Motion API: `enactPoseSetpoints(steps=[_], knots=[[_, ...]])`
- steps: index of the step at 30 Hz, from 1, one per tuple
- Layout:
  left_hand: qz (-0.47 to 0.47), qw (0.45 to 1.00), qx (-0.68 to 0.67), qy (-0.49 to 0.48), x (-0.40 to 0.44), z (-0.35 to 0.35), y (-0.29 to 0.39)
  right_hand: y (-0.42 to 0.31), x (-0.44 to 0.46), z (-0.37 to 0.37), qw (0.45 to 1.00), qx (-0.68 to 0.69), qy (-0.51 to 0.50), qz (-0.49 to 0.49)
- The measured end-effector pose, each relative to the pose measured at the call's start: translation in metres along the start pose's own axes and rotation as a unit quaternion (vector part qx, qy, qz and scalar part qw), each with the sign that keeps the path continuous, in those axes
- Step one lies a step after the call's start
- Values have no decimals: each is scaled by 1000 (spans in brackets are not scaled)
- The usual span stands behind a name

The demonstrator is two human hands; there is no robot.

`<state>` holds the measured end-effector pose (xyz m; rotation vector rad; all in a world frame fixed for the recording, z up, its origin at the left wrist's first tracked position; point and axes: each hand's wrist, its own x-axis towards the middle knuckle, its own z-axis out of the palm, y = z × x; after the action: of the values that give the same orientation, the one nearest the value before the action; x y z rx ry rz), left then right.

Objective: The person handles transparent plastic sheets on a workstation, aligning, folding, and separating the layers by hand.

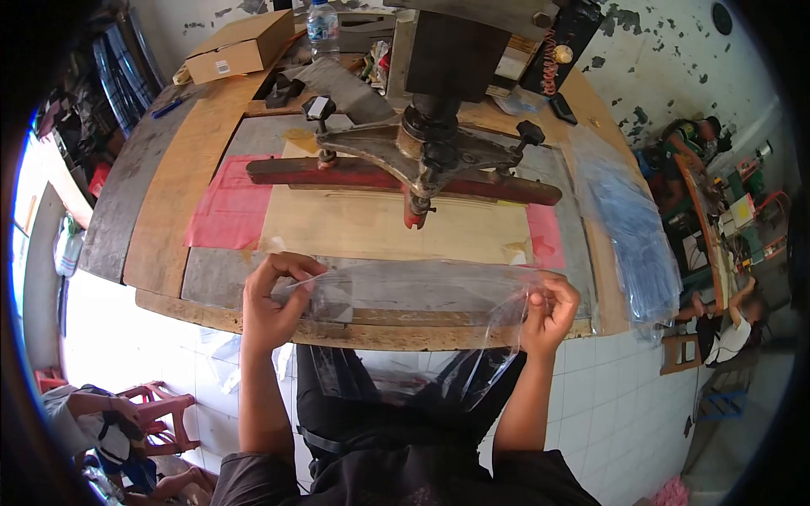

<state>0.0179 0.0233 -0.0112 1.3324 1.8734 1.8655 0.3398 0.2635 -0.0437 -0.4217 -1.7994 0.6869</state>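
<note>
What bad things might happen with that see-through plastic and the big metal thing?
The clear plastic looks thin, so it might wrinkle or slip from the left hand or right hand. Fingers might get pinched if they went under the metal press and it came down. The bluish plastic pile by the table's edge might slide off.

The one camera sits on the head of the person [405, 460]. It looks forward and down, with the left hand [280, 299] and right hand [550, 312] close and the wall [675, 51] farther off.
</note>
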Motion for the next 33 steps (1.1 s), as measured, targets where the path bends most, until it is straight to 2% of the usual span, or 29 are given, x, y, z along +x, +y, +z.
enactPoseSetpoints(steps=[3, 5, 7, 10, 16, 18, 30, 33], knots=[[-12, 1000, 13, 0, -2, -3, -1, -1, -1, 1, 1000, 22, 4, 18], [-29, 999, 32, 1, -4, -6, 1, -2, 1, 0, 997, -49, 9, 64], [-62, 997, -39, 10, -3, -3, 6, -4, 4, 1, 995, -33, 2, 95], [-71, 996, -55, 23, -5, -1, 6, -9, 10, 2, 987, -39, -15, 156], [-74, 995, -57, 34, -6, -3, -2, -14, 17, 9, 985, -34, -25, 165], [-19, 1000, 11, 5, -5, -6, -7, -15, 17, 10, 985, -26, -26, 170], [-54, 998, 24, -15, -2, -9, 11, -12, 17, 10, 987, -38, -28, 153], [-51, 999, 12, 9, -2, -7, 8, -13, 18, 9, 986, -33, -40, 161]])
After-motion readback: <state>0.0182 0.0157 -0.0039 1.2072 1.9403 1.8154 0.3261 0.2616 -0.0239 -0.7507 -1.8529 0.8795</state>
